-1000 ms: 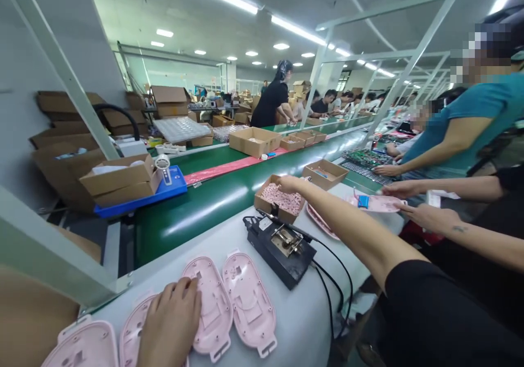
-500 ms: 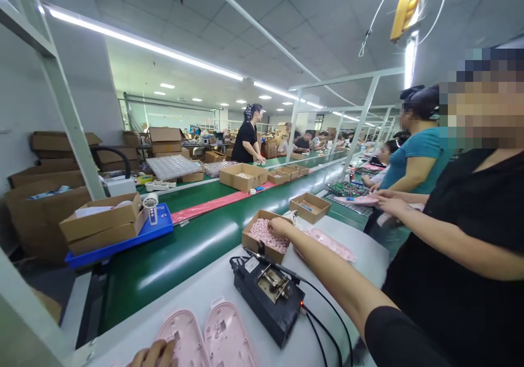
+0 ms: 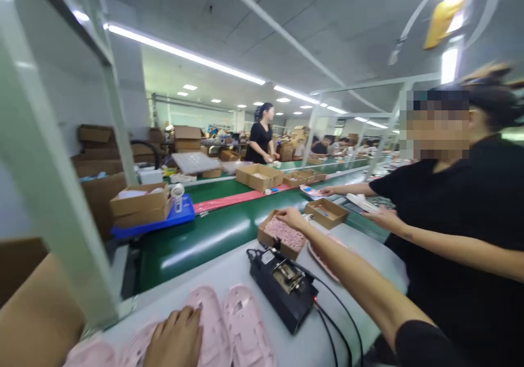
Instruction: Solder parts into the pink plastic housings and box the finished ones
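My left hand [image 3: 176, 337] lies with its fingers stretched over pink plastic shells at the bottom of the view. One pink shell [image 3: 210, 323] is partly under its fingertips, and another pink shell [image 3: 248, 326] lies just to the right. My right hand [image 3: 291, 218] reaches out to a cardboard box of small pink parts [image 3: 286, 233]. Its fingers are bent together at the box's back left; anything between the fingertips is too small to make out. Between my hands stands a black device [image 3: 282, 290] with a metal mechanism on top and cables attached.
Beyond the white worktop [image 3: 184, 279] runs a green conveyor belt [image 3: 213, 241]. A second cardboard box [image 3: 326, 214] stands past the parts box. On the left, a blue tray [image 3: 186, 211] carries a box and a white handheld device. A co-worker [image 3: 462, 208] in black stands close on the right.
The view has shifted, bringing more of my left hand and arm into sight. My right hand stays at the parts box. The co-worker now stretches one arm over the belt with a pink piece.
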`<state>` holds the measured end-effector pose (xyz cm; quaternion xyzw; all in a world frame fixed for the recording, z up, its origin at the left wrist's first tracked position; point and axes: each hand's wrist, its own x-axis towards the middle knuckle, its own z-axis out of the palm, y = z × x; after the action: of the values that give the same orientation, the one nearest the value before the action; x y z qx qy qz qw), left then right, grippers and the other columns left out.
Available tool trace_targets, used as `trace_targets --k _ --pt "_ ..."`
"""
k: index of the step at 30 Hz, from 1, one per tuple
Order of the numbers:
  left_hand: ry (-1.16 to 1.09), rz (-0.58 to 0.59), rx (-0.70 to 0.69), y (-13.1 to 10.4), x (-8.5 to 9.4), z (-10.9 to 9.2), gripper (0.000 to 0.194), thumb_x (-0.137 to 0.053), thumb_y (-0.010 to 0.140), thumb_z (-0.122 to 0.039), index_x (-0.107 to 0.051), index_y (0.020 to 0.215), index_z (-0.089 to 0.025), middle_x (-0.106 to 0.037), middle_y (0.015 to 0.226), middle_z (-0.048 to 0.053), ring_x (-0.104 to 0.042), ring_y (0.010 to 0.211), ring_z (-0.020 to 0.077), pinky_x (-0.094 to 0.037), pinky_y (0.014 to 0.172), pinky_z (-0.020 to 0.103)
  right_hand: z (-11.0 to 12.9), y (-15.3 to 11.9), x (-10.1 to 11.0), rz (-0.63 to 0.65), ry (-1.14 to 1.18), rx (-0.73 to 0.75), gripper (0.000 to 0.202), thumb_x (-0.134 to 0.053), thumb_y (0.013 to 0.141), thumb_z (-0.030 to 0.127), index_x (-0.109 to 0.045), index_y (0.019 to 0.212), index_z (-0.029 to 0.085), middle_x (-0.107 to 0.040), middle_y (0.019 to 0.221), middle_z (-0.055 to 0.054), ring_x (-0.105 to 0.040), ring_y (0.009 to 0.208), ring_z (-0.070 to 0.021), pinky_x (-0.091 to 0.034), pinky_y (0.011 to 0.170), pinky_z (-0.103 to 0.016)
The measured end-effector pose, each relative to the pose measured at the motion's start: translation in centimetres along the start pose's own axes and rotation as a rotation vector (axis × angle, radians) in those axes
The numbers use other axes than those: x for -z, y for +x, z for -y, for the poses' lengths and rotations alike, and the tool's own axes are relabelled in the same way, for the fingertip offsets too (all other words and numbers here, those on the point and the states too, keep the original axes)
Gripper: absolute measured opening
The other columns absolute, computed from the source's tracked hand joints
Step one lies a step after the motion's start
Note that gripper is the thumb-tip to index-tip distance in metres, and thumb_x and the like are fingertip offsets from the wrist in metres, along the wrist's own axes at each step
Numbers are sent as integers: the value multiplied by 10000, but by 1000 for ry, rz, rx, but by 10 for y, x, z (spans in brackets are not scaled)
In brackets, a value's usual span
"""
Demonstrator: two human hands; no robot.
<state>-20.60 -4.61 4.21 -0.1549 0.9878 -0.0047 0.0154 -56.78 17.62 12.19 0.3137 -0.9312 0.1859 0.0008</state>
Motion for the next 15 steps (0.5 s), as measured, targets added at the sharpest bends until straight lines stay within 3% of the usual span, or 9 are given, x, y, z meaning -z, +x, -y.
trace_targets --k 2,5,7,10,12,15 --pt "-114 -76 -27 -14 8 -5 446 -385 949 -113 -674 1286 -166 -657 1244 133 -598 1137 320 -452 971 514 43 -4 -2 -15 113 126 294 -540 987 303 -700 1110 88 -703 1075 -113 -650 988 -184 -504 909 -315" --pt "-189 -86 -21 -38 18 -3 372 -465 982 -230 -626 1318 -227 -621 1314 72 -557 1194 293 -440 1009 479 131 -15 -24 78 306 366 484 -512 981 455 -626 1318 126 -694 1093 -92 -635 947 -174 -501 837 -289" --pt "-220 -71 9 -59 21 5 326 -455 1006 -298 -639 1268 -242 -634 1267 57 -559 1171 281 -451 982 467 195 -32 -50 222 457 543 500 -541 953 500 -646 1292 148 -695 1071 -80 -631 900 -164 -501 800 -278" --pt "-252 -54 69 -96 20 23 298 -457 1016 -328 -659 1218 -246 -643 1229 48 -560 1166 267 -465 958 451 273 -68 -96 501 538 682 359 -573 938 391 -704 1141 125 -717 962 -61 -650 837 -147 -498 781 -248" --pt "-258 -56 118 -118 17 36 277 -467 1013 -305 -673 1185 -235 -643 1217 40 -554 1172 258 -464 972 449 304 -87 -127 629 466 700 256 -598 909 282 -736 1062 130 -730 883 -38 -664 803 -141 -484 768 -228" --pt "-244 -88 182 -134 9 54 275 -448 1016 -265 -685 1140 -200 -638 1185 51 -536 1172 264 -451 995 465 319 -98 -163 706 342 715 165 -668 835 208 -783 942 159 -743 852 -15 -675 797 -142 -457 749 -215"
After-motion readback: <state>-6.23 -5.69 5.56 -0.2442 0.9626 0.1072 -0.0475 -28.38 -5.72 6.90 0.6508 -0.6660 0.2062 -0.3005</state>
